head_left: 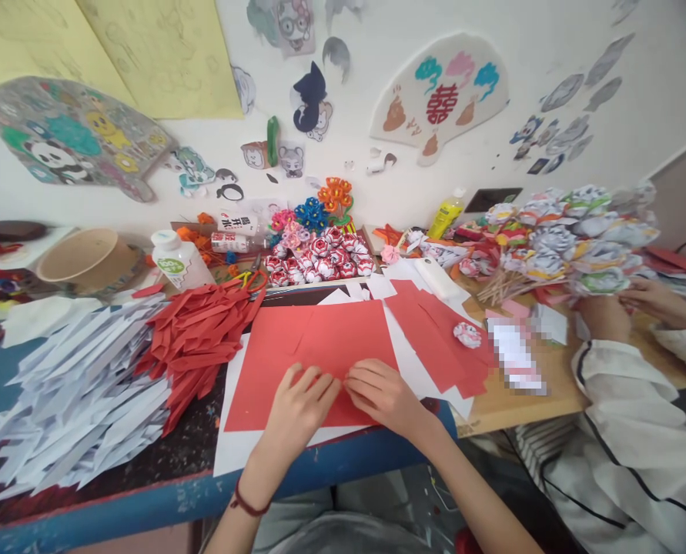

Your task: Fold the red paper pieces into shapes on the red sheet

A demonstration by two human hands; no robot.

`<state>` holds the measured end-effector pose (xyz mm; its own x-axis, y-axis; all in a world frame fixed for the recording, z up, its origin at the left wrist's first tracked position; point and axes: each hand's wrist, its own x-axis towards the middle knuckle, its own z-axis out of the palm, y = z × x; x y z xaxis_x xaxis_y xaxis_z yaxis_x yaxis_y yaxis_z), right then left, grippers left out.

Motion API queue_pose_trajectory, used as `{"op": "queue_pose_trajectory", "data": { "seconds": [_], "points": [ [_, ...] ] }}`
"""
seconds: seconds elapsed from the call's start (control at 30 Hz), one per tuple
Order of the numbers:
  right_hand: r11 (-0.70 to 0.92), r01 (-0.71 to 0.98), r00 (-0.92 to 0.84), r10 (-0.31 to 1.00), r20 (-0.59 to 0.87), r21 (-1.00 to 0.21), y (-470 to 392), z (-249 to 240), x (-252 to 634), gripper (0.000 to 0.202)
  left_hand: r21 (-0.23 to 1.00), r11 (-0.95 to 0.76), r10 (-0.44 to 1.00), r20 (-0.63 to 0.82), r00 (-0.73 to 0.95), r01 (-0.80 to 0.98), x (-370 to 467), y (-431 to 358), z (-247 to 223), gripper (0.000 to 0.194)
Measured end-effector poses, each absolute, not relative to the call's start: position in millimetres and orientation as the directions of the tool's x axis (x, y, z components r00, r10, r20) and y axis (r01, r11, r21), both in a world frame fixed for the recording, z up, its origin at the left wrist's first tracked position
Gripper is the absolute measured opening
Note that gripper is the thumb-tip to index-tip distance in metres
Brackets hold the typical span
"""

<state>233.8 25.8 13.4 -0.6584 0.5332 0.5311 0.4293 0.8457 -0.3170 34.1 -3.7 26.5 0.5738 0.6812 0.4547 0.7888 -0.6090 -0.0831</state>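
Observation:
A wide sheet of red paper (343,331) lies in front of me on top of white paper (227,454). My left hand (303,404) is over its lower middle, fingers curled and pinched together. Facing it, my right hand (380,396) has its fingers bent and pressed together, and the fingertips of both hands nearly meet. What lies between them, if anything, is hidden. Left of the sheet are a heap of red paper strips (195,338) and a bigger heap of folded white strips (88,392). More red paper (435,338) lies at the right with a small red-and-white paper flower (467,334) on it.
Behind the sheet stands a box of red-and-white paper flowers (325,258). A white bottle (181,260), a round bowl (82,258) and a yellow bottle (446,214) line the wall side. At right, a co-worker's hands (605,315) are beside a bunch of paper flowers (567,238).

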Motion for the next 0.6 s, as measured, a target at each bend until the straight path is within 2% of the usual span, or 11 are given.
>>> {"op": "queue_pose_trajectory", "data": {
  "seconds": [0.17, 0.23, 0.3, 0.37, 0.43, 0.47, 0.53, 0.6],
  "points": [
    [0.825, 0.435, -0.635, 0.565, 0.527, -0.36, 35.0, 13.0, 253.8, 0.024, -0.024, -0.598, 0.701, 0.469, 0.537, 0.801, 16.7, -0.6, 29.4, 0.022],
    [0.784, 0.459, -0.577, 0.62, 0.532, -0.417, 37.9, 11.9, 263.1, 0.024, 0.053, -0.57, 0.729, 0.494, 0.474, 0.82, 8.4, 0.6, 31.7, 0.023],
    [0.701, 0.473, -0.469, 0.713, 0.521, -0.534, 38.4, 11.3, 266.7, 0.022, 0.223, -0.506, 0.786, 0.517, 0.339, 0.833, 5.4, 2.2, 32.3, 0.022],
    [0.56, 0.441, -0.355, 0.827, 0.437, -0.702, 36.7, 12.1, 261.9, 0.019, 0.491, -0.388, 0.875, 0.463, 0.144, 0.78, 9.6, 4.2, 31.0, 0.019],
    [0.385, 0.344, -0.294, 0.911, 0.291, -0.856, 35.0, 14.4, 250.1, 0.02, 0.755, -0.218, 0.953, 0.301, -0.032, 0.618, 19.6, 6.3, 28.7, 0.022],
    [0.302, 0.271, -0.292, 0.931, 0.221, -0.914, 34.8, 16.2, 242.9, 0.026, 0.85, -0.134, 0.977, 0.2, -0.078, 0.509, 25.7, 7.3, 27.6, 0.024],
    [0.178, 0.091, -0.351, 0.927, 0.136, -0.98, 36.4, 20.6, 229.6, 0.04, 0.958, -0.012, 0.998, 0.03, -0.058, 0.288, 36.8, 9.0, 26.3, 0.029],
    [0.104, -0.023, -0.415, 0.904, 0.104, -0.994, 40.2, 25.4, 220.6, 0.042, 0.987, 0.047, 0.998, -0.054, 0.037, 0.152, 44.1, 10.0, 26.1, 0.035]
  ]
}}
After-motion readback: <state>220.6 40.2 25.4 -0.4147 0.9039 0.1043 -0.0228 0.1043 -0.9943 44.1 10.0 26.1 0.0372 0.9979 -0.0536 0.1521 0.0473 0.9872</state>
